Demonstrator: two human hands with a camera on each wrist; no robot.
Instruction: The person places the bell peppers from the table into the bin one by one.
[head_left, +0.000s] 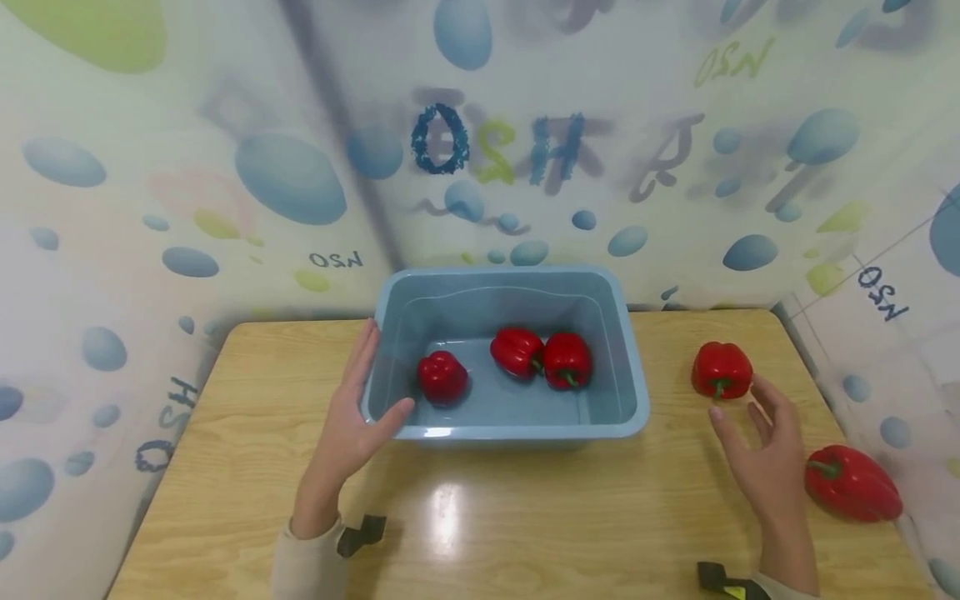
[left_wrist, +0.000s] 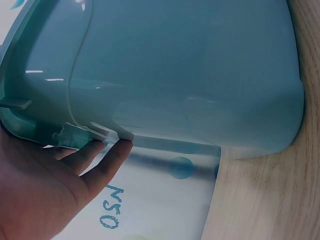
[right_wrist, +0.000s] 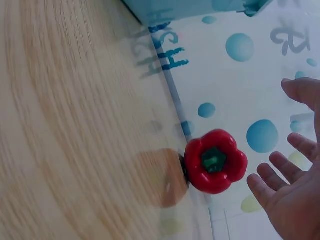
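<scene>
A blue plastic bin [head_left: 517,432] stands on the table with three red bell peppers inside: one on its left [head_left: 442,377], two side by side toward its right. My left hand [head_left: 358,421] holds the bin's left side, thumb over the rim and fingers along the outer wall; in the left wrist view the fingertips [left_wrist: 125,145] touch that wall below the rim. To the bin's right, a red bell pepper [head_left: 722,369] with a green stem lies on the table. My right hand [head_left: 772,458] is spread just in front of this pepper, fingers apart, with nothing in its grasp.
Another red bell pepper [head_left: 853,483] lies on its side near the right edge of the wooden table [head_left: 525,517]. A patterned white covering [head_left: 570,225] rises behind the table and along both sides.
</scene>
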